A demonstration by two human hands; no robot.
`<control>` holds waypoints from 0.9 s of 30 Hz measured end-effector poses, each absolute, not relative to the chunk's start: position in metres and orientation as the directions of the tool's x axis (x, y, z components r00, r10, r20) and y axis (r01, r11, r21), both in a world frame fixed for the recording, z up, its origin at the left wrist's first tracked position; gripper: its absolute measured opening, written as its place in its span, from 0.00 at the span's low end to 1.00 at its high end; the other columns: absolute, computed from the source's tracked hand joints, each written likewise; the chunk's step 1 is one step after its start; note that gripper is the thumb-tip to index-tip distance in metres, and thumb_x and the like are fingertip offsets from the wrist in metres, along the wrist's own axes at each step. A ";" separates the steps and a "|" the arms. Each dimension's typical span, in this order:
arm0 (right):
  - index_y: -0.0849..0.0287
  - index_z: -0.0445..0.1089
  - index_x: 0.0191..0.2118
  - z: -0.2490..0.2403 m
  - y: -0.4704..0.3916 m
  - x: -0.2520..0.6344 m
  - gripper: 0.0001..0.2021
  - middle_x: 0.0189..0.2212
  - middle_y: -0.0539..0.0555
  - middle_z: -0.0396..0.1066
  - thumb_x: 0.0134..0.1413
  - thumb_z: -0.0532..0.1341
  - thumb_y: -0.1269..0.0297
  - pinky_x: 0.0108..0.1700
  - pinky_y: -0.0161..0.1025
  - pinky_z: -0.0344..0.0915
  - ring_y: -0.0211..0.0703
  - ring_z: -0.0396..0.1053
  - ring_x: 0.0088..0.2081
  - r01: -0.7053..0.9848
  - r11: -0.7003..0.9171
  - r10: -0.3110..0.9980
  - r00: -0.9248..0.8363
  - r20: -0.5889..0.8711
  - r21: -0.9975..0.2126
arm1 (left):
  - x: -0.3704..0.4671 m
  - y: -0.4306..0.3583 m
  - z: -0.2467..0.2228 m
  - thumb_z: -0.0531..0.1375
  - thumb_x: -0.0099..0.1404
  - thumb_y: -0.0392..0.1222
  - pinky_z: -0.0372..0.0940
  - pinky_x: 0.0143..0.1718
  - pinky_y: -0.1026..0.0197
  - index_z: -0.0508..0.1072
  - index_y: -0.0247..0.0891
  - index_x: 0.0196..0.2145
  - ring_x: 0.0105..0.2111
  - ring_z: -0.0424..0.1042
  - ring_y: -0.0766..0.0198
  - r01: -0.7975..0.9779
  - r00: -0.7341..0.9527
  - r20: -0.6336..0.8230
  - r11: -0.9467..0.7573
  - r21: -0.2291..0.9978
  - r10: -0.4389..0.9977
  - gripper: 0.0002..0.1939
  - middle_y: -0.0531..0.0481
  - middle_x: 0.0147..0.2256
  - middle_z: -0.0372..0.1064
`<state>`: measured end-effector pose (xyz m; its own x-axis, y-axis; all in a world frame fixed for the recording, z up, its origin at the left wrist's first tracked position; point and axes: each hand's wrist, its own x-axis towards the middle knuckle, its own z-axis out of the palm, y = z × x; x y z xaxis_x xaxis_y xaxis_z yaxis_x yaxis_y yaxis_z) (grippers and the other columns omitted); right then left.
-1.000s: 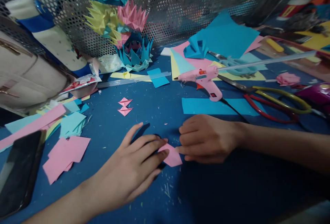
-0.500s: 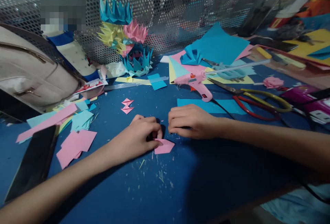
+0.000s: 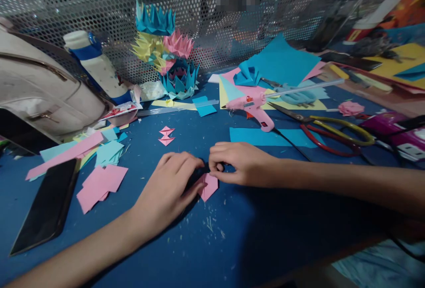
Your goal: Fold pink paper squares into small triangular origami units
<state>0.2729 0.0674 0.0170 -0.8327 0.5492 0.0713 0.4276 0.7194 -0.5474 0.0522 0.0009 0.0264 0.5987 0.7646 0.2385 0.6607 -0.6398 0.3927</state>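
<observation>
A small piece of folded pink paper [image 3: 209,187] lies on the blue tabletop between my hands, with a crease down it. The thumb of my left hand [image 3: 172,182] presses on the paper's left part, its fingers arched over the far side. My right hand [image 3: 241,162] pinches at the upper right edge with thumb and curled forefinger; the exact grip is partly hidden. Beyond my left hand sit two small folded pink pieces [image 3: 166,136]. A loose pile of pink paper squares [image 3: 99,187] lies to the left.
A pink glue gun [image 3: 254,106] rests behind my right hand on a blue paper strip [image 3: 275,136]. Red-and-yellow-handled scissors [image 3: 332,131] lie to the right. A phone [image 3: 46,206], a bottle [image 3: 96,67] and a bag [image 3: 40,80] are at left; paper flowers [image 3: 179,80] stand behind.
My right hand has moved left onto the pink paper and its fingers have curled in. The paper has turned, and my left hand's fingers have stretched out above it.
</observation>
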 end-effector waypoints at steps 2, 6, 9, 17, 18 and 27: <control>0.59 0.66 0.29 0.016 0.066 0.272 0.06 0.28 0.47 0.64 0.57 0.61 0.69 0.34 0.35 0.52 0.36 0.60 0.33 0.439 0.725 0.549 -0.833 0.061 -0.531 | 0.049 -0.010 0.021 0.52 0.75 0.34 0.59 0.50 0.49 0.70 0.34 0.49 0.47 0.70 0.55 0.635 0.632 0.311 -0.705 0.318 0.710 0.10 0.44 0.48 0.72; 0.59 0.65 0.28 0.012 0.065 0.274 0.07 0.27 0.47 0.63 0.57 0.62 0.69 0.34 0.35 0.51 0.36 0.59 0.33 0.437 0.736 0.547 -0.834 0.073 -0.517 | 0.044 -0.030 0.009 0.52 0.76 0.37 0.57 0.59 0.50 0.71 0.31 0.54 0.51 0.71 0.56 0.600 0.727 0.399 -0.800 0.027 0.559 0.15 0.45 0.52 0.73; 0.60 0.64 0.27 0.013 0.066 0.275 0.08 0.26 0.47 0.63 0.58 0.61 0.70 0.35 0.35 0.52 0.36 0.59 0.32 0.417 0.735 0.532 -0.843 0.074 -0.534 | 0.042 -0.036 0.002 0.50 0.76 0.40 0.57 0.60 0.51 0.72 0.29 0.54 0.52 0.70 0.56 0.600 0.749 0.374 -0.799 -0.032 0.548 0.17 0.45 0.53 0.72; 0.60 0.66 0.29 0.021 0.070 0.272 0.11 0.27 0.50 0.66 0.64 0.54 0.69 0.37 0.38 0.53 0.39 0.58 0.32 0.291 0.735 0.410 -0.910 0.059 -0.612 | 0.039 -0.035 -0.001 0.51 0.76 0.41 0.55 0.63 0.51 0.71 0.31 0.56 0.54 0.68 0.57 0.615 0.728 0.348 -0.787 0.049 0.591 0.17 0.47 0.54 0.71; 0.60 0.66 0.30 0.021 0.071 0.271 0.10 0.27 0.50 0.66 0.64 0.54 0.69 0.38 0.38 0.53 0.39 0.58 0.32 0.295 0.740 0.406 -0.913 0.051 -0.604 | 0.039 -0.035 -0.002 0.51 0.76 0.41 0.54 0.63 0.51 0.71 0.32 0.56 0.55 0.68 0.57 0.615 0.724 0.351 -0.786 0.063 0.594 0.17 0.47 0.54 0.71; 0.60 0.67 0.35 0.014 0.071 0.271 0.06 0.30 0.51 0.66 0.63 0.55 0.68 0.38 0.39 0.54 0.41 0.58 0.33 0.231 0.783 0.359 -0.926 0.118 -0.578 | 0.035 -0.034 -0.005 0.54 0.75 0.42 0.43 0.68 0.54 0.71 0.34 0.57 0.57 0.66 0.59 0.616 0.715 0.338 -0.780 0.110 0.612 0.18 0.49 0.56 0.70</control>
